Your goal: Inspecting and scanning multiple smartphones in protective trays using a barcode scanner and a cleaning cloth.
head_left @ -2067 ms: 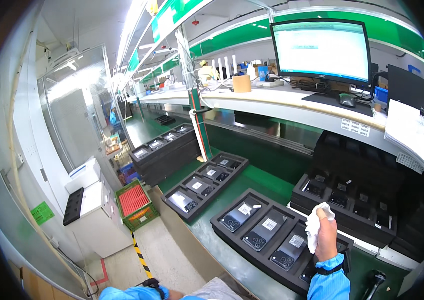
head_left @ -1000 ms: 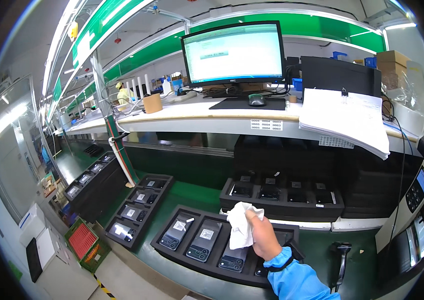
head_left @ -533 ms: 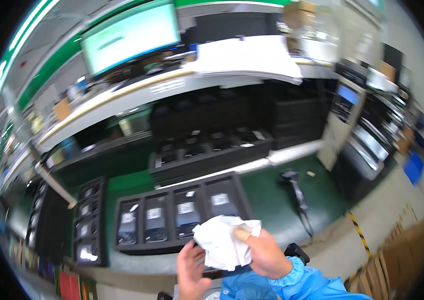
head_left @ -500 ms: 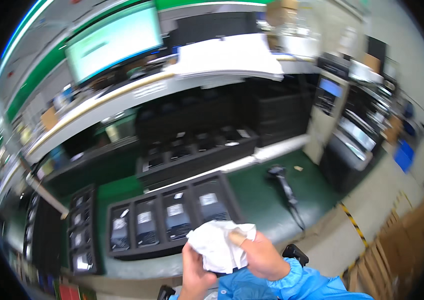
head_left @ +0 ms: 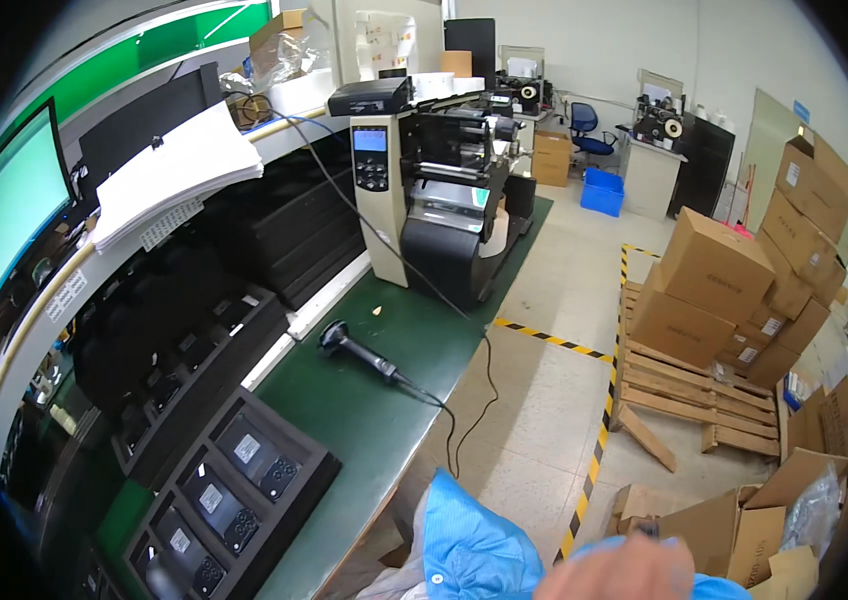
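Observation:
My right hand (head_left: 624, 575) is at the lower edge, smeared by motion and cut off by the picture. A blue sleeve (head_left: 719, 588) shows beside it. Its fingers cannot be made out, nor whether they hold anything. The nearest things behind it are open cardboard boxes (head_left: 689, 545). My left hand is out of the picture, and the white crumpled cloth does not show. On the green bench (head_left: 384, 390), a black foam tray (head_left: 319, 470) holds several dark flat devices (head_left: 252, 455), some with white labels. Beyond the tray lies a black handheld scanner (head_left: 364, 358).
A label printer (head_left: 444, 190) stands at the bench's far end, and a scanner cable (head_left: 489, 385) hangs over the edge. Cartons (head_left: 709, 265) are stacked on a wooden pallet (head_left: 684, 400) at right. Yellow-black tape (head_left: 589, 490) marks the floor. A shelf carries papers (head_left: 179, 170) and a monitor (head_left: 19, 220).
The view has swung right, so the trays and scanner sit farther left. Both hands were on a white crumpled cloth; now only one blurred hand shows and the cloth is out of sight.

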The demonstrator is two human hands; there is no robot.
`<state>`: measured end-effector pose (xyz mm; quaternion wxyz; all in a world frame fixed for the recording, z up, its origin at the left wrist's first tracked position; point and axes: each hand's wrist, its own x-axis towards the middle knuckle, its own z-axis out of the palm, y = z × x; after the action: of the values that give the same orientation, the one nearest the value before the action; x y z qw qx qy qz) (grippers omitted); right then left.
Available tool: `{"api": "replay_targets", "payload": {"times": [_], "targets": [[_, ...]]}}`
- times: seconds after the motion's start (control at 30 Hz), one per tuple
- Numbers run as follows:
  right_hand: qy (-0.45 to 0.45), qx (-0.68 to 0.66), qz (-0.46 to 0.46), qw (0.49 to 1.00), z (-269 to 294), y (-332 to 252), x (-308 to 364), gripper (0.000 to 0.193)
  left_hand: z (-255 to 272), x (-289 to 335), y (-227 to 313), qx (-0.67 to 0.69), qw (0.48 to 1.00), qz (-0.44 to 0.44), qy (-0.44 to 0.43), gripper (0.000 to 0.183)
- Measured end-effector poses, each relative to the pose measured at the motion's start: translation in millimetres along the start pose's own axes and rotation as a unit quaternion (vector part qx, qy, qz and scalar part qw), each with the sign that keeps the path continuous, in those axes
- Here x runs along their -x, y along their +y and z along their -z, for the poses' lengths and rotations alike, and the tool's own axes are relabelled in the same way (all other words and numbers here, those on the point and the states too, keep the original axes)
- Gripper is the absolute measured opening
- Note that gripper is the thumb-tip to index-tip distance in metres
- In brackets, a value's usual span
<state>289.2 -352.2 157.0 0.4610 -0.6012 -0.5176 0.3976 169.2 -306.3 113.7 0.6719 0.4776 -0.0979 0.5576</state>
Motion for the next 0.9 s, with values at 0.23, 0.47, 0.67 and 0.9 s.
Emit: {"api": "replay_targets", "payload": {"times": [0.23, 0.47, 0.67, 0.9], "targets": [[-0.016, -0.747, 0.379, 0.546, -65.3, 13.9, 49.6, 0.055, -67.2, 15.5, -6.0, 0.009, 0.973, -0.079, 0.215, 0.013], [-0.044, -0.781, 0.496, 0.377, -35.0, 28.2, -1.8, 0.053, -51.2, -7.5, -41.3, -0.078, 0.985, -0.012, 0.156, 0.026], [-0.180, -0.891, 0.394, 0.138, -65.7, 71.3, 19.9, 0.054, -60.8, -16.9, -81.5, -0.071, 0.987, 0.081, 0.122, 0.041], [0.047, -0.697, 0.430, 0.572, 40.3, 127.6, -60.8, 0.065, -74.1, -58.1, -154.1, -0.107, 0.958, 0.229, 0.135, 0.060]]}}
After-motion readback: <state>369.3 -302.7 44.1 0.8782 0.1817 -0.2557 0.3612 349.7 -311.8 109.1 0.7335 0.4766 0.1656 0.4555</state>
